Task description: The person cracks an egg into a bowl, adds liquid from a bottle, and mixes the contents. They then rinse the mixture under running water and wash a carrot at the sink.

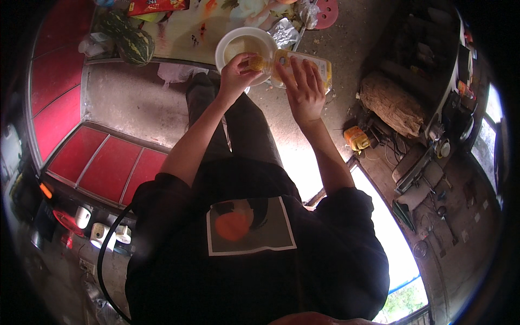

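A clear plastic bottle (323, 67) with a label and yellow contents lies tilted over the near right rim of a white bowl (221, 50). Its yellow-capped neck (257, 63) points left, above the bowl. My left hand (236, 79) pinches that yellow cap between thumb and fingers. Spread over the bottle's body, the fingers of my right hand (305, 89) grip it from the near side. Something pale and yellowish shows inside the bowl, but I cannot make out what it is. The bottle's underside is hidden.
A patterned table (184, 40) bears a green striped squash (129, 40), a red packet (157, 6) and crumpled foil (284, 32). Red panels (105, 162) stand at the left. A brown sack (392, 103) and a yellow jug (356, 138) sit on the right.
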`<state>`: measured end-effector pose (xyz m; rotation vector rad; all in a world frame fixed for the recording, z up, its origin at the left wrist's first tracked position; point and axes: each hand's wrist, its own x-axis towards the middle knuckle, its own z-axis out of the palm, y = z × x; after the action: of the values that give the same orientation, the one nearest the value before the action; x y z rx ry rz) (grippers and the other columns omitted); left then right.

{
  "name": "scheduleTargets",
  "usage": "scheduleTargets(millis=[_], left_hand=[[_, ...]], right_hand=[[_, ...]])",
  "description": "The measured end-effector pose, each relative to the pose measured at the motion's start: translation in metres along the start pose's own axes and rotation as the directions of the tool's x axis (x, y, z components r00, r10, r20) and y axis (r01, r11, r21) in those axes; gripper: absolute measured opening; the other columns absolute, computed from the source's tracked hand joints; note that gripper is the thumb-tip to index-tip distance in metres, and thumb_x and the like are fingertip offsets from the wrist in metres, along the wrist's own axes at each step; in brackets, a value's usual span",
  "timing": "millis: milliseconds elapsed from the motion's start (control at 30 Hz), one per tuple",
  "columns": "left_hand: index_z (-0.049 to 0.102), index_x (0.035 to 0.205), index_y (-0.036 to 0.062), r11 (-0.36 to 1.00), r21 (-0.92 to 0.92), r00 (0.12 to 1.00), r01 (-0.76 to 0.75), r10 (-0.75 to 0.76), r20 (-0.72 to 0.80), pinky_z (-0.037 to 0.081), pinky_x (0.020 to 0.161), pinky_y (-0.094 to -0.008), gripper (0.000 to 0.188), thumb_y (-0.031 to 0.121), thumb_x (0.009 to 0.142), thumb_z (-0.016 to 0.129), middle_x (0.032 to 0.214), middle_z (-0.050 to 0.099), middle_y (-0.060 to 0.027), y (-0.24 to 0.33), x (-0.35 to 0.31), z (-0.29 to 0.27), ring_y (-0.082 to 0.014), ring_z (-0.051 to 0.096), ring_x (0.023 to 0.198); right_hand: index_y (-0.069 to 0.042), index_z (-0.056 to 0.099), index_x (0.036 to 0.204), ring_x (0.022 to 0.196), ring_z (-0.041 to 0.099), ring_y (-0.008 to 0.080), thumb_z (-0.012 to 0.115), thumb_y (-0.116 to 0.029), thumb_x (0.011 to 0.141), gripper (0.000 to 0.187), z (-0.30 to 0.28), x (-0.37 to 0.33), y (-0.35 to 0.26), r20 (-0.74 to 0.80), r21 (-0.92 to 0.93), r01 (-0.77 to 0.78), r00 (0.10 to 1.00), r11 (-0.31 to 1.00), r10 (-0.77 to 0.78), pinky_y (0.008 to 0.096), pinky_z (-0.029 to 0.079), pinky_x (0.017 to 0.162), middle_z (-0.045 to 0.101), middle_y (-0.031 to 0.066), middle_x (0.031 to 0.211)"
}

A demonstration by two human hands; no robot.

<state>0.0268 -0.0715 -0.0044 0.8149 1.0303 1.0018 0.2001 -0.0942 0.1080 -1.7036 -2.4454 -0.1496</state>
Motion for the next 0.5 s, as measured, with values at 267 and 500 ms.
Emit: scheduleTargets(millis=[267,500], left_hand=[[0.055,0.117,-0.0012,1.0,0.002,1.0,-0.016,0.016,-0.001,0.053,0.091,-0.0292,0.042,0.0,0.078,0.073,0.114,0.063,-0.0087,-0.0023,0.0006,0.0015,-0.0171,0.061,0.106],[0.055,0.117,-0.0013,1.0,0.01,1.0,-0.008,0.008,-0.006,0.053,0.09,-0.0289,0.042,0.001,0.079,0.073,0.115,0.063,-0.008,-0.0017,0.0002,0.0006,-0.017,0.062,0.105]], right_hand=[[-0.027,0.056,0.13,0.114,0.056,0.0317,0.055,-0.014,0.079,0.052,0.002,0.0,-0.0006,0.034,0.011,-0.002,0.999,1.0,0.002,0.0434,0.044,0.099,0.057,0.0069,0.126],[-0.027,0.056,0.129,0.113,0.056,0.0312,0.056,-0.014,0.077,0.053,0.0005,0.0015,-0.0028,0.008,0.018,-0.001,1.0,1.0,0.001,0.0426,0.044,0.099,0.058,0.0063,0.125]])
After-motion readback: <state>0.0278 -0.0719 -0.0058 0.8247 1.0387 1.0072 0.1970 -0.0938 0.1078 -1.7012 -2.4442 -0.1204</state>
